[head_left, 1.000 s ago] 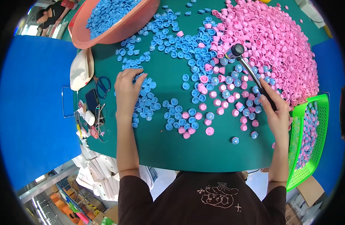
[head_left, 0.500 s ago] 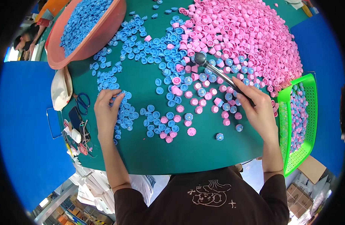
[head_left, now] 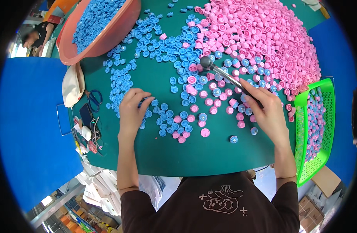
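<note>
While the right hand (head_left: 266, 110) is wrapped around the dark grip of one hammer (head_left: 227, 77), its round head above the scattered pieces at mid-table, the left hand (head_left: 130, 108) bends beside the blue caps (head_left: 170, 113), thumb and forefinger nearly together; whether they pinch a cap cannot be told. Counted: one basin (head_left: 123, 24), one green basket (head_left: 301, 116), one pair of scissors (head_left: 94, 101), one phone (head_left: 86, 115). Blue caps and pink cups (head_left: 260, 39) are too numerous to count. Open green surface of the table (head_left: 201, 157) extends from the loose pieces to the near edge, between the two forearms; the basket stands at the right edge, near the right hand. The basin and the pink heap are cut off at the top. Contact between hammer head and pieces cannot be determined; the left palm is hidden.
</note>
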